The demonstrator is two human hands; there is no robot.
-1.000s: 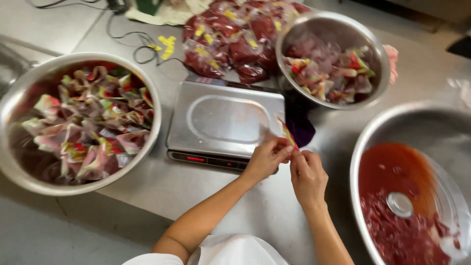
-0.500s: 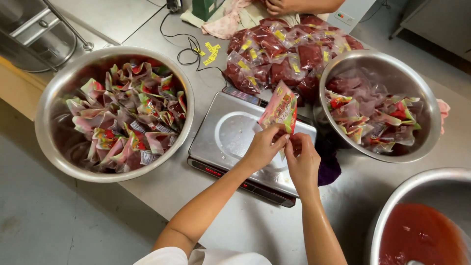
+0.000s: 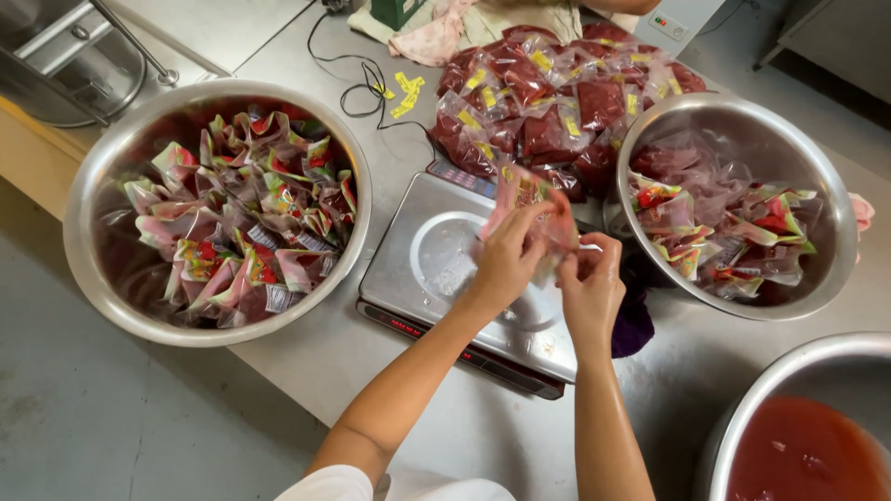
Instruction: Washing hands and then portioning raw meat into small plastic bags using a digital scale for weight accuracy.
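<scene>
My left hand (image 3: 506,255) and my right hand (image 3: 592,286) both grip a small clear plastic pouch (image 3: 525,194) with red and yellow print, held over a silver digital scale (image 3: 436,264). The pouch is blurred and partly hidden by my fingers. To the left stands a big steel bowl (image 3: 102,167) full of the same kind of printed pouches. Another steel bowl (image 3: 817,176) on the right holds several pouches too.
A heap of sealed dark red packets (image 3: 548,102) lies behind the scale. A steel bowl of red sauce (image 3: 798,455) sits at the lower right. A black cable (image 3: 357,79), yellow tags (image 3: 401,93) and a pink cloth (image 3: 427,37) lie at the back. The steel table edge (image 3: 306,385) runs near me.
The view has shifted right and closer. The pouch stood up above my fingers half a second ago; now it is lower, over the scale, bunched between both hands.
</scene>
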